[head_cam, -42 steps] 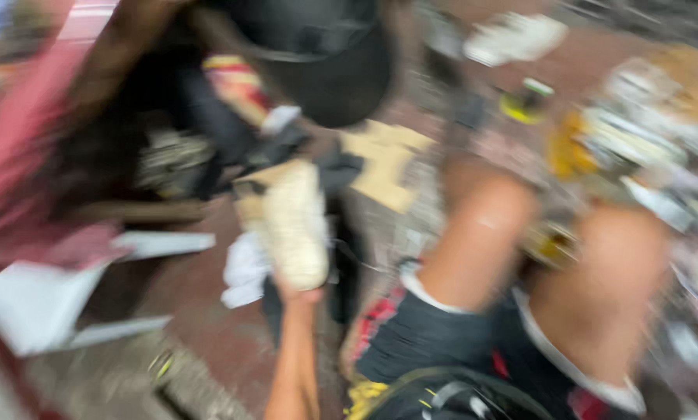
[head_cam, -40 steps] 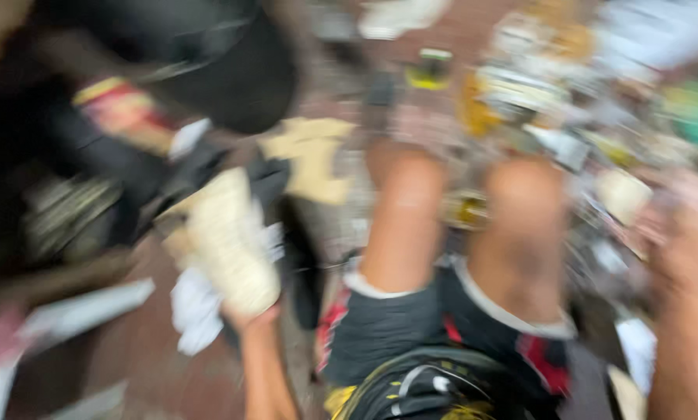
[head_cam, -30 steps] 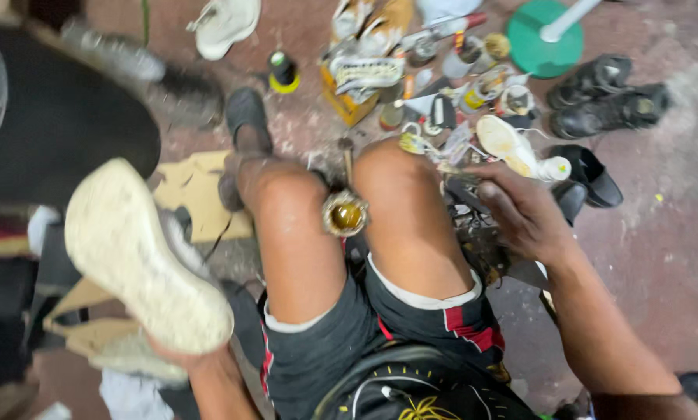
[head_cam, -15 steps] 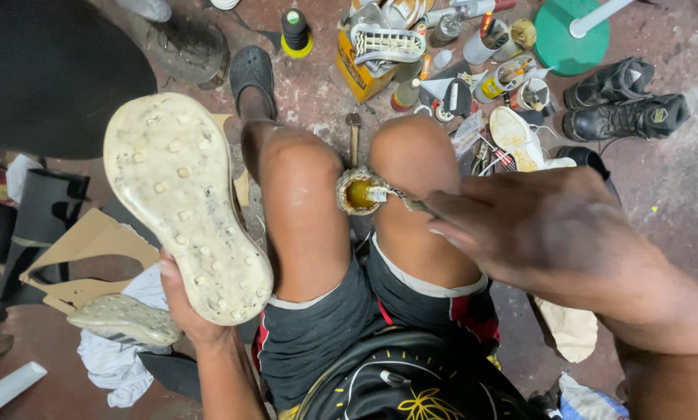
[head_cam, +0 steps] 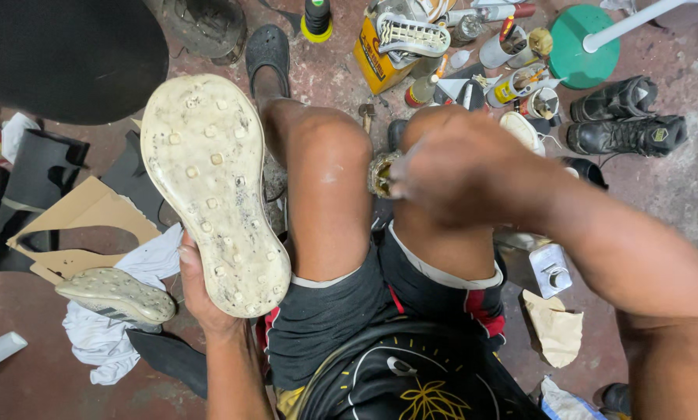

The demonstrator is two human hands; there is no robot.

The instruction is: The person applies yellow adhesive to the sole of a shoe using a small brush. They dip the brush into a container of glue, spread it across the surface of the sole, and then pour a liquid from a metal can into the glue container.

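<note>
My left hand [head_cam: 201, 292] holds the dirty cream rubber shoe sole with small studs [head_cam: 213, 190] in the left half of the frame, fingers wrapped round its heel end so the studded underside faces up at me, flat and easy to get at. My right hand [head_cam: 458, 175] is at centre frame, closed round something slim that I cannot make out, its tip at the small open tin with a yellowish rim [head_cam: 382, 175]. The tin sits wedged between my knees, which keeps it upright and close to the sole without needing a third hand.

A second cream sole [head_cam: 115, 295] lies at lower left on a white rag [head_cam: 104, 342], beside cut brown cardboard pieces [head_cam: 84, 225]. The top of the frame is crowded: a yellow box [head_cam: 376, 62], bottles and pots, a green round base with a white pole [head_cam: 590, 50], and a pair of black boots [head_cam: 625, 124] at upper right. A crumpled brown paper scrap [head_cam: 555, 327] lies at lower right. Open room is scarce; the freest stretch is the reddish floor [head_cam: 38, 381] at lower left, and the gap between sole and tin is short and unobstructed.
</note>
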